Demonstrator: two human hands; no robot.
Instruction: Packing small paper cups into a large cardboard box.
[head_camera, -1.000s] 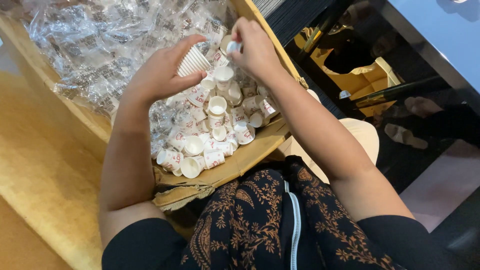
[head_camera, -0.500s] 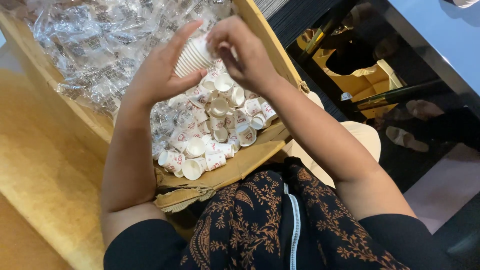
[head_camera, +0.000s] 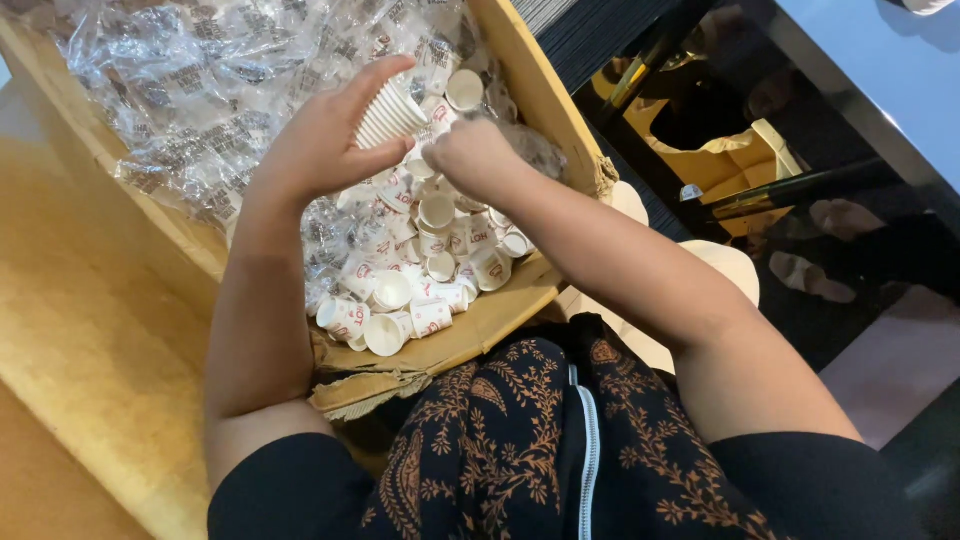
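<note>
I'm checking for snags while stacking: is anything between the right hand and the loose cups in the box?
Nothing visible. The right hand is already down among the loose cups, beside the stack of cups in the left hand.

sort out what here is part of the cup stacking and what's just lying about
In use:
left hand
stack of small white paper cups
right hand
loose small white paper cups
brown cardboard box

Lying about:
crumpled clear plastic wrappers
yellow wooden surface

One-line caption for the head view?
Left hand holds stacked paper cups; right hand reaches among loose cups in cardboard box.
</note>
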